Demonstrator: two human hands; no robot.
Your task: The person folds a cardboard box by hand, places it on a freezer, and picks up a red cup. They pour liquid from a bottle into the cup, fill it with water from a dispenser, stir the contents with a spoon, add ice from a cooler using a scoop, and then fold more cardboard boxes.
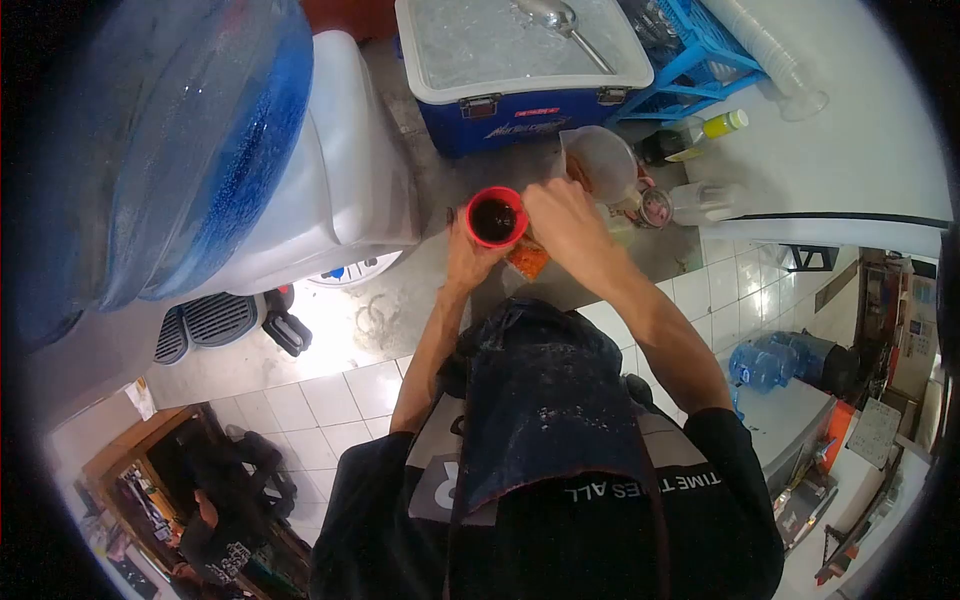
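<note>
A red cup (497, 217) with dark liquid in it is held upright by my left hand (472, 258), whose fingers wrap its near left side. Close against the cup's right rim, my right hand (563, 213) is closed with the knuckles up. Whatever its fingers hold, if anything, is hidden beneath them. Just below the two hands lies a small clear packet with orange contents (529, 261). Beyond my right hand stands a translucent pitcher (604, 160) with something brown inside.
A blue cooler (520, 115) full of ice, with a metal scoop (555, 18), stands at the back. To the left is a water dispenser (350, 150). On the right are a dark bottle (665, 146), a jar (655, 207), a blue crate (690, 65) and stacked plastic cups (770, 45). Another person (235, 520) is lower left.
</note>
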